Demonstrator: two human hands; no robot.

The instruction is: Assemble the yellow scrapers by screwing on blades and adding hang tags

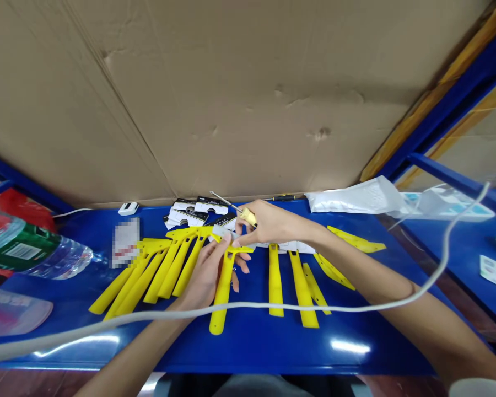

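Note:
My left hand [206, 275] is closed around the top of a yellow T-shaped handle [220, 309], like a scraper handle, whose long grip points toward me. A small pale flat piece shows at its head, between the fingers of both hands. In my right hand [267, 220] is a screwdriver [248, 216] with a pale yellow grip, its shaft pointing up and left, away from the handle. The right fingertips touch the handle's head. Left of my hands several similar yellow handles [165, 273] lie in a row. Two more handles [275, 281] lie to the right.
Black-and-white card sleeves [186, 215] lie behind my hands. Flat yellow strips [355, 240] are at right, near a white plastic bag [351, 196]. A bottle [37, 248] lies left. A white cable [326, 309] crosses in front. Cardboard [231, 99] walls the back of the blue table [248, 353].

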